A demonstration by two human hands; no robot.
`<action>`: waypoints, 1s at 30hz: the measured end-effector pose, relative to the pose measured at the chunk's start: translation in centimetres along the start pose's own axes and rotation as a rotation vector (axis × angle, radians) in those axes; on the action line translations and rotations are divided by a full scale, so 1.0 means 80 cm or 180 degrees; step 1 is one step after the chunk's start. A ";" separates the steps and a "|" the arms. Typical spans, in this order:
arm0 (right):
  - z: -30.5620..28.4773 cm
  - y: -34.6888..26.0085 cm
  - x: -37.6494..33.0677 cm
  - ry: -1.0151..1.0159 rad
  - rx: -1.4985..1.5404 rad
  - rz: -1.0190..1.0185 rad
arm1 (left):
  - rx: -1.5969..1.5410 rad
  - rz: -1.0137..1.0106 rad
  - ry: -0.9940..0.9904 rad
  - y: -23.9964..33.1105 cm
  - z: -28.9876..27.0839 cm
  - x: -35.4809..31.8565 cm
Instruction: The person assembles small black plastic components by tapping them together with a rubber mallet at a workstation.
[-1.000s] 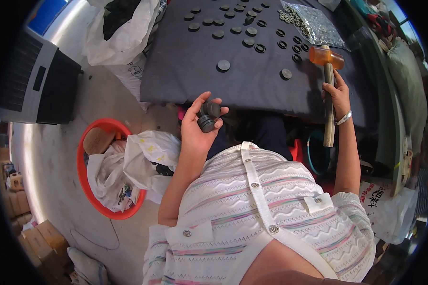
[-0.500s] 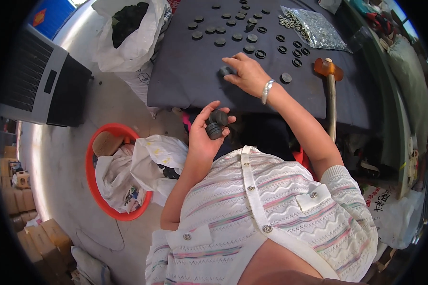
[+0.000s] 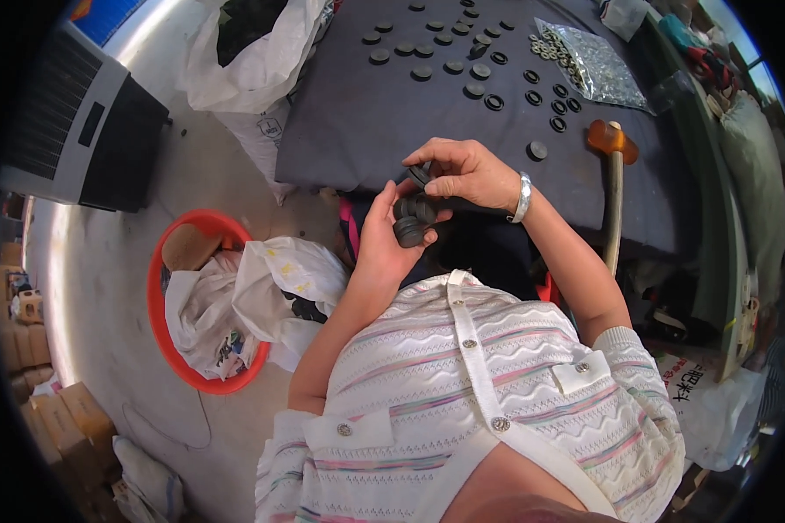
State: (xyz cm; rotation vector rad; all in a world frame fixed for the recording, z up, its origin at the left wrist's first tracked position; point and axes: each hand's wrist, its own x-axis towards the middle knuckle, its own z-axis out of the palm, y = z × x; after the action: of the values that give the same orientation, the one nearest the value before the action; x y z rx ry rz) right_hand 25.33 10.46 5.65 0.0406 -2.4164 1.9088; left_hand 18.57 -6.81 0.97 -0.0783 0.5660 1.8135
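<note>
My left hand (image 3: 380,242) is raised at the near edge of the dark table (image 3: 358,131) and holds a short stack of black round discs (image 3: 412,222). My right hand (image 3: 464,172), with a silver bracelet on the wrist, pinches one more black disc (image 3: 420,173) just above that stack, so both hands meet. Several more black discs and rings (image 3: 462,65) lie spread over the far part of the table. A mallet with an orange head (image 3: 610,187) lies on the table to the right, apart from both hands.
A clear bag of small metal rings (image 3: 589,65) lies at the table's far right. On the floor to the left sit a red basin (image 3: 161,305) stuffed with white plastic bags, a white sack (image 3: 257,61) and a grey box-shaped machine (image 3: 78,131). Cardboard boxes (image 3: 57,418) stand lower left.
My right hand let go of the mallet, reached to the table for a disc, then drew back to the stack in my left hand. The mallet now lies on the table.
</note>
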 end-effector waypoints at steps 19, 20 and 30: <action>0.032 0.026 0.086 0.0710 -0.2793 -0.0163 | -0.0117 0.0204 0.0343 -0.009 -0.037 -0.028; 0.024 0.017 0.076 0.0886 -0.2684 -0.0203 | -0.0163 0.0230 0.0333 -0.007 -0.043 -0.029; -0.122 -0.005 -0.206 0.3522 -0.4125 0.1955 | -0.0104 0.0112 0.0567 -0.004 -0.064 -0.024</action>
State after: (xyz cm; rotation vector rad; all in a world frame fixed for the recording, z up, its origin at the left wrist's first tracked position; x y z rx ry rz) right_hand 42.11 19.53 7.21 -1.4144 -2.2501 -0.1219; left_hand 18.32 -10.55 -3.02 -0.2554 0.6667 1.8614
